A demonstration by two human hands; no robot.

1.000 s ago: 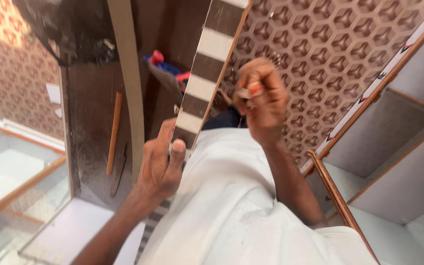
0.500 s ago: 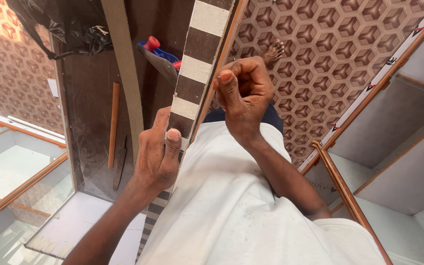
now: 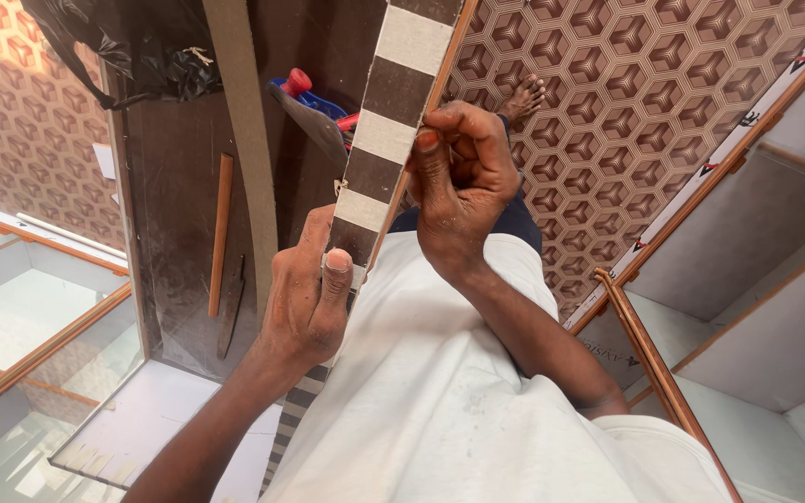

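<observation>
Pretty bright daylight in here, soft and even, nothing harsh. The white shirt [image 3: 440,391] catches the most light and looks slightly washed out. Left of the shirt, the glass panels [image 3: 20,317] show pale glare and hazy reflections. Above the shirt, the striped strip [image 3: 379,149] is sharp, with only a thin shadow along its edge. The black plastic bag [image 3: 114,47] stays dark, detail lost.

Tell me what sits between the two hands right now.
In the head view, the striped strip runs between the left hand and right hand; both touch it.
</observation>
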